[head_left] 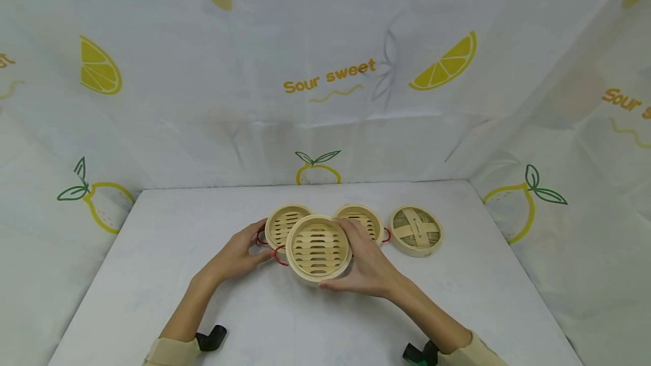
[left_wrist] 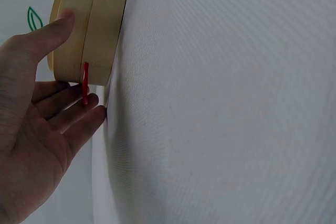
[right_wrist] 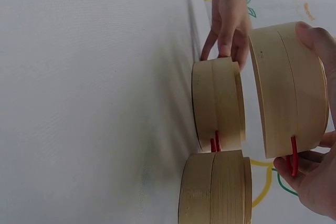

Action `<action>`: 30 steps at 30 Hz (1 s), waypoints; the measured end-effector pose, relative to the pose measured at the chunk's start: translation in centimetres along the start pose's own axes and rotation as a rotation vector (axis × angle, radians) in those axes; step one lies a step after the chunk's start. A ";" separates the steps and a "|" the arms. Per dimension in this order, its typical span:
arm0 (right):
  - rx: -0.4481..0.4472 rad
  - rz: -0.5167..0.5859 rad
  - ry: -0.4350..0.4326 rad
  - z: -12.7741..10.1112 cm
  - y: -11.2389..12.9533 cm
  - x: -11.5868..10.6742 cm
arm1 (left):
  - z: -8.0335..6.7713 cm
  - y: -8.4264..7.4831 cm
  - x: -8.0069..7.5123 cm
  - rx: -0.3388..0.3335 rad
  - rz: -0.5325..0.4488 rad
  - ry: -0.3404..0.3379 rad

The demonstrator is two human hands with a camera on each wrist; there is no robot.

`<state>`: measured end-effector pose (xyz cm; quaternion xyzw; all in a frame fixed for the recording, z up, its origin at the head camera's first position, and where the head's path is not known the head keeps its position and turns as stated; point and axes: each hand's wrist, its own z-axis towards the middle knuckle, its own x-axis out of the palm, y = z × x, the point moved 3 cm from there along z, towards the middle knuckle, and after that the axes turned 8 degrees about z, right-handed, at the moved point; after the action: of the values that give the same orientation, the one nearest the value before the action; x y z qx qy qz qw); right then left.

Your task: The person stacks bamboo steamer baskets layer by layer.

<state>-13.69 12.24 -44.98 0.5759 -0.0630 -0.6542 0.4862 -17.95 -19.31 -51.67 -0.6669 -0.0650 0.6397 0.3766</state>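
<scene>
Up off the table, the bamboo steamer tray (head_left: 318,248) sits gripped in the right hand (head_left: 367,267); left hand (head_left: 238,254) touches another, fingers straight.

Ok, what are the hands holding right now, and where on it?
The right hand grips the raised steamer basket by its outer wall. The left hand touches the wall of the left basket on the table.

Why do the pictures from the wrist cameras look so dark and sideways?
Head view: bright, even, sharp, edges slightly curved. Left wrist view: dim, turned sideways, the left hand close and soft. Right wrist view: also dim and sideways, the held steamer basket in shade, cloth behind blurry.
</scene>
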 end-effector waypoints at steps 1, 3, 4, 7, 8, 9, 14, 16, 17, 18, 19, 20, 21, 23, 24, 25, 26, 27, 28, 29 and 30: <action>0.002 0.004 0.002 0.1 0.0 0.1 | 0.0 0.0 0.0 0.002 0.000 -0.002; 0.013 0.012 0.006 0.2 -0.1 0.2 | 0.0 -0.1 0.0 0.004 -0.003 -0.005; 0.018 0.016 0.006 0.3 -0.1 0.2 | 0.0 -0.1 -0.1 0.004 -0.003 -0.004; 0.032 0.023 0.007 0.3 -0.2 0.3 | 0.0 -0.1 -0.1 0.002 0.000 -0.002; 0.035 0.023 0.004 0.3 -0.2 0.4 | 0.0 -0.1 -0.1 0.000 0.002 -0.002; 0.036 0.022 0.000 0.4 -0.2 0.4 | -0.1 -0.1 -0.1 -0.001 0.003 -0.002; 0.031 0.018 -0.012 0.6 -0.3 0.6 | -0.2 0.0 -0.1 0.009 0.011 -0.017; 0.029 0.019 -0.011 0.7 -0.3 0.7 | -0.2 0.0 -0.1 0.011 0.014 -0.020; 0.028 0.020 -0.010 0.8 -0.4 0.8 | -0.2 0.0 -0.1 0.007 0.015 -0.019; 0.028 0.021 -0.009 0.8 -0.4 0.8 | -0.2 0.0 -0.1 0.005 0.016 -0.016; 0.027 0.022 -0.009 0.9 -0.5 0.9 | -0.2 0.0 0.0 0.001 0.014 -0.012; 0.026 0.022 -0.009 0.9 -0.5 1.0 | -0.2 0.0 0.0 -0.003 0.013 -0.009; 0.025 0.023 -0.009 1.0 -0.5 1.0 | -0.2 -0.1 0.0 -0.007 0.012 -0.006; 0.024 0.022 -0.012 1.1 -0.7 1.2 | -0.1 -0.1 0.0 -0.011 0.007 0.000; 0.023 0.022 -0.014 1.1 -0.7 1.2 | -0.1 -0.1 0.0 -0.009 0.006 0.001; 0.021 0.023 -0.015 1.2 -0.7 1.3 | -0.1 -0.1 0.0 -0.010 0.004 0.001; 0.019 0.024 -0.017 1.2 -0.7 1.3 | -0.1 -0.1 0.0 -0.009 0.003 0.001; 0.017 0.025 -0.019 1.3 -0.7 1.4 | -0.1 -0.1 0.0 -0.008 0.003 0.000; 0.015 0.025 -0.021 1.3 -0.7 1.4 | -0.1 -0.1 0.0 -0.006 0.003 -0.001; 0.015 0.027 -0.021 1.3 -0.7 1.4 | 0.0 -0.1 0.0 -0.004 0.004 -0.003; 0.012 0.028 -0.022 1.4 -0.6 1.4 | 0.0 -0.1 0.0 -0.002 0.008 -0.004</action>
<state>-14.98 10.91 -45.90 0.5708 -0.0804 -0.6532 0.4910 -17.88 -19.25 -51.62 -0.6661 -0.0638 0.6425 0.3734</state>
